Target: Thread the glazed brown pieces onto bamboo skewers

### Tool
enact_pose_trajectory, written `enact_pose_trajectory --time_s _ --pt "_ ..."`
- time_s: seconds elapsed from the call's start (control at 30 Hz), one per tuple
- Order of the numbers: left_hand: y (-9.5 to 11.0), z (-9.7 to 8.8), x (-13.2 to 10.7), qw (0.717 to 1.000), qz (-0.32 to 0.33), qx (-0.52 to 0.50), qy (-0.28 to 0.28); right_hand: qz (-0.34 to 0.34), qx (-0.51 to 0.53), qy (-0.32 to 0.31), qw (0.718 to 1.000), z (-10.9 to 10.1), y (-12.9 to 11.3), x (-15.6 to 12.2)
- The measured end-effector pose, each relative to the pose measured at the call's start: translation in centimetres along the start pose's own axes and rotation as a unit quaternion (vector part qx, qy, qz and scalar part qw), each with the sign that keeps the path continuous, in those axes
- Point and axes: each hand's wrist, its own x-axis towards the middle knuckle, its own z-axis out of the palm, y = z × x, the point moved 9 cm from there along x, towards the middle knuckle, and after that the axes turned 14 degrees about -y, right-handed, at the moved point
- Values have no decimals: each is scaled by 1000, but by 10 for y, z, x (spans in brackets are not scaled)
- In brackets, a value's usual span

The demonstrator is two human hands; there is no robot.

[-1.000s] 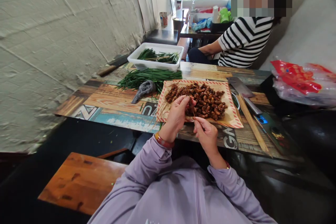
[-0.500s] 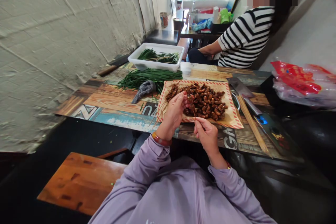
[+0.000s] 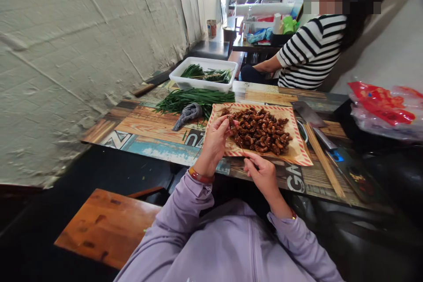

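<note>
My left hand (image 3: 215,137) is over the left part of a paper-lined tray (image 3: 301,154) with a red-striped border. Its fingers are pinched on a glossy brown pupa-like piece (image 3: 231,120). At the tray's front edge my right hand (image 3: 263,173) is closed, thumb and fingers gripping the lower end of a thin skewer (image 3: 243,150). The skewer slants up and left towards my left hand; brown pieces near its upper end merge with those behind. A heap of similar brown pieces (image 3: 264,130) covers the tray's middle. Loose skewers lie partly hidden behind my left hand.
Left of the tray lie green chives (image 3: 183,98) and a grey cloth (image 3: 189,114). A white tub (image 3: 180,80) holds more greens. At right are a cleaver (image 3: 309,113), bamboo skewers (image 3: 325,161) and red-and-clear plastic bags (image 3: 385,110). A person in a striped top (image 3: 310,55) sits beyond.
My left hand has moved a little left relative to the tray, and the skewer leans more to the left. My right hand keeps its grip on the skewer. The whole view has shifted slightly.
</note>
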Motion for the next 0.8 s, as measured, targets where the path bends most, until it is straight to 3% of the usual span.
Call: enact_pose_trajectory --time_s 0.13,0.27,0.37,0.57,0.8 --pt "23 -19 -11 996 22 88 17 28 36 -12 999 2 1 -6" --pt "56 -43 -28 981 76 169 52 66 109 19 992 -12 -2 -7" --pt "68 -61 -38 970 91 211 81 68 122 26 990 -21 -14 1" --pt "53 -79 -46 975 51 195 92 43 80 4 996 -5 -40 33" --pt "29 -71 -49 988 20 146 45 25 -19 16 999 19 -47 68"
